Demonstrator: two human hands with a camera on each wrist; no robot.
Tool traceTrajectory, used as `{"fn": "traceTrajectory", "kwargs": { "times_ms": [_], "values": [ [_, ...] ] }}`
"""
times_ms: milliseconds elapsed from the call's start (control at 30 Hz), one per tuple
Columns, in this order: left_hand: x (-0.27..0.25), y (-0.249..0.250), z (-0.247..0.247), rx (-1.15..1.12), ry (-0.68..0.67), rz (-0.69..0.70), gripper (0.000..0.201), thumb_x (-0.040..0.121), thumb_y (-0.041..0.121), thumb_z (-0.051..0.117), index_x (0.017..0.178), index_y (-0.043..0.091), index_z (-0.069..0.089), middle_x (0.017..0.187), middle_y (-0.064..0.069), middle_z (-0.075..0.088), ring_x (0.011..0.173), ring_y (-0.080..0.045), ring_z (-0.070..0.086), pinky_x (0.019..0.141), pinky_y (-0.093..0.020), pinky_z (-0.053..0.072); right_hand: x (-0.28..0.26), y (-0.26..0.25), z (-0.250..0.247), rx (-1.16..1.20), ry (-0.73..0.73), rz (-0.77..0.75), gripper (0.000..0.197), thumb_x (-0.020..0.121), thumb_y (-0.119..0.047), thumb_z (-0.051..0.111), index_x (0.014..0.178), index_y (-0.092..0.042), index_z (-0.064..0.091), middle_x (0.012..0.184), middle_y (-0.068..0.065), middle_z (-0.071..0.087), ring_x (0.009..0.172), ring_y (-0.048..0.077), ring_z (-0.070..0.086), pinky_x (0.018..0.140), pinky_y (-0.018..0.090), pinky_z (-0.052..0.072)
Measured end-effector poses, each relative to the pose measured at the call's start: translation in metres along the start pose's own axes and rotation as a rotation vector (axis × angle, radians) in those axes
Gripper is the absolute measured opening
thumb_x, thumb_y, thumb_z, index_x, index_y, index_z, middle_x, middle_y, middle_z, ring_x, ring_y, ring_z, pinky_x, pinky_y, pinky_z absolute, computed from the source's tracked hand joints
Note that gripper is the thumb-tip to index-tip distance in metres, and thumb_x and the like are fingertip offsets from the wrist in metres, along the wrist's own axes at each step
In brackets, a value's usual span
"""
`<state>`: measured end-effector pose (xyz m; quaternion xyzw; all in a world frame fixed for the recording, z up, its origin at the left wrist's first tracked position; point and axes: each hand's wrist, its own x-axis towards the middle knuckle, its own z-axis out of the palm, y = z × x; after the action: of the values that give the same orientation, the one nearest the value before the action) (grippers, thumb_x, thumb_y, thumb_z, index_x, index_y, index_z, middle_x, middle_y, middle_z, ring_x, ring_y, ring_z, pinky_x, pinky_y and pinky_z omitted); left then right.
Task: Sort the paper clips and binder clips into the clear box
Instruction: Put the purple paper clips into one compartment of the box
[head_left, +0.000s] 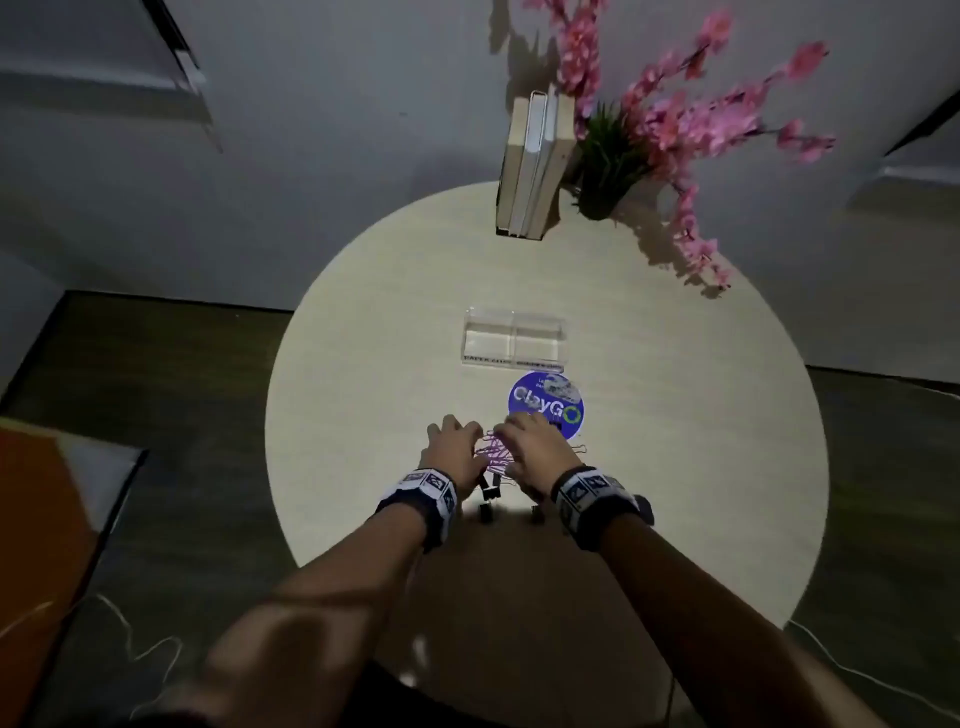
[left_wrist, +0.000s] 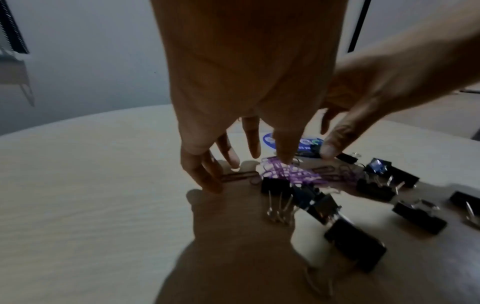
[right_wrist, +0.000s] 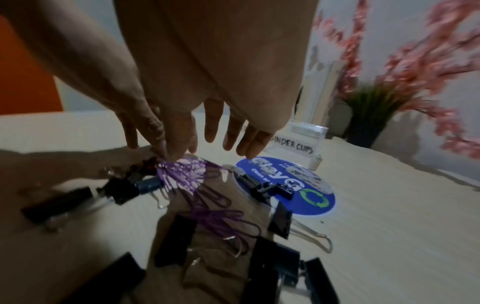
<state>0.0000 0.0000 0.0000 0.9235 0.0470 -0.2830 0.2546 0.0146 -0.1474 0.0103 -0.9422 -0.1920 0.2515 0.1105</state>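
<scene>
A tangle of purple paper clips (head_left: 492, 450) (left_wrist: 291, 172) (right_wrist: 182, 174) lies on the round table (head_left: 363, 364), with several black binder clips (head_left: 488, 493) (left_wrist: 353, 244) (right_wrist: 176, 238) scattered around it. My left hand (head_left: 457, 431) (left_wrist: 244, 160) hovers over the pile's left side with fingers spread, the thumb tip touching the purple clips. My right hand (head_left: 519, 431) (right_wrist: 215, 148) reaches in from the right, fingers straight, thumb down at the same clips. Neither hand holds anything. The clear two-compartment box (head_left: 514, 340) (right_wrist: 298, 142) stands empty beyond the hands, one side labelled binder clips.
A round blue sticker (head_left: 545, 404) (right_wrist: 285, 185) lies between the pile and the box, with small binder clips on it. Upright books (head_left: 535, 166) and a pot of pink flowers (head_left: 675, 135) stand at the table's far edge.
</scene>
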Motion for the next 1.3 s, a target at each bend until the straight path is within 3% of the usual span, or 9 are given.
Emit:
{"fn": "traceTrajectory", "kwargs": {
  "times_ms": [100,200,300,500,667,800,933,1033,1300],
  "values": [
    [0.009,0.002,0.005,0.054,0.035,0.03,0.033,0.078,0.026,0.065,0.107,0.011,0.058,0.113,-0.015,0.048,0.109,-0.036,0.041,0.085,-0.048,0.051,0.019,0.001,0.006,-0.08,-0.045,-0.031,0.058,0.082,-0.015,0.065,0.135,-0.013,0.042,0.14,0.009,0.042,0.123,0.031,0.04,0.102,0.042,0.04],
    [0.007,0.012,0.009,0.133,0.089,0.167,0.026,0.062,0.022,0.078,0.068,0.002,0.064,0.068,-0.016,0.064,0.068,-0.033,0.058,0.06,-0.041,0.051,0.027,0.005,0.007,-0.074,-0.057,-0.077,0.049,0.085,-0.023,0.063,0.127,-0.002,0.047,0.131,0.018,0.045,0.117,0.037,0.042,0.102,0.043,0.035],
    [0.011,0.014,0.006,0.176,0.142,0.287,0.021,0.063,0.023,0.061,0.05,0.008,0.059,0.047,-0.008,0.058,0.044,-0.025,0.054,0.044,-0.027,0.047,0.026,0.007,0.004,-0.104,0.015,-0.145,0.039,0.085,-0.025,0.064,0.107,0.008,0.06,0.108,0.026,0.057,0.1,0.038,0.051,0.092,0.046,0.043],
    [0.023,0.003,0.019,0.216,0.018,0.232,0.021,0.059,0.012,0.078,0.052,0.012,0.058,0.049,-0.006,0.06,0.049,-0.026,0.056,0.052,-0.03,0.046,0.022,0.007,0.016,-0.043,0.065,-0.194,0.027,0.07,-0.02,0.079,0.076,0.003,0.066,0.071,0.018,0.064,0.063,0.03,0.059,0.062,0.033,0.052],
    [0.033,-0.004,0.027,0.31,0.152,0.307,0.014,0.071,0.011,0.055,0.057,0.012,0.059,0.056,-0.009,0.06,0.053,-0.028,0.057,0.057,-0.033,0.045,0.026,0.007,0.019,-0.02,0.169,-0.227,0.026,0.079,-0.012,0.05,0.061,0.0,0.063,0.058,0.016,0.062,0.051,0.027,0.058,0.055,0.03,0.054],
    [0.025,0.003,0.017,0.335,0.125,0.363,0.015,0.065,0.02,0.06,0.051,0.014,0.059,0.05,-0.005,0.06,0.045,-0.024,0.053,0.053,-0.026,0.044,0.032,0.013,0.034,-0.013,0.092,-0.164,0.018,0.061,0.005,0.078,0.064,-0.001,0.062,0.059,0.017,0.062,0.052,0.03,0.059,0.056,0.034,0.055],
    [0.029,0.002,0.008,0.218,0.137,0.338,0.011,0.06,0.011,0.07,0.051,0.008,0.063,0.047,-0.01,0.059,0.044,-0.027,0.056,0.047,-0.024,0.04,0.031,0.008,0.017,0.149,0.045,-0.075,0.005,0.071,0.009,0.069,0.07,0.007,0.065,0.068,0.026,0.064,0.065,0.036,0.063,0.061,0.035,0.052],
    [0.033,0.011,-0.014,0.07,0.046,0.239,0.01,0.073,0.007,0.068,0.077,-0.002,0.071,0.074,-0.026,0.069,0.075,-0.039,0.062,0.062,-0.032,0.038,0.039,0.012,0.001,0.294,0.063,0.06,0.015,0.084,0.002,0.057,0.091,0.008,0.068,0.091,0.026,0.066,0.09,0.036,0.059,0.073,0.036,0.041],
    [0.073,0.036,-0.089,-0.233,0.209,0.182,0.022,0.081,0.004,0.071,0.103,0.001,0.073,0.088,-0.013,0.072,0.08,-0.019,0.064,0.076,-0.018,0.048,0.086,0.013,-0.074,0.288,0.347,0.016,0.017,0.083,0.004,0.056,0.084,0.001,0.073,0.082,0.024,0.071,0.078,0.029,0.058,0.079,0.037,0.051]
  ]
}}
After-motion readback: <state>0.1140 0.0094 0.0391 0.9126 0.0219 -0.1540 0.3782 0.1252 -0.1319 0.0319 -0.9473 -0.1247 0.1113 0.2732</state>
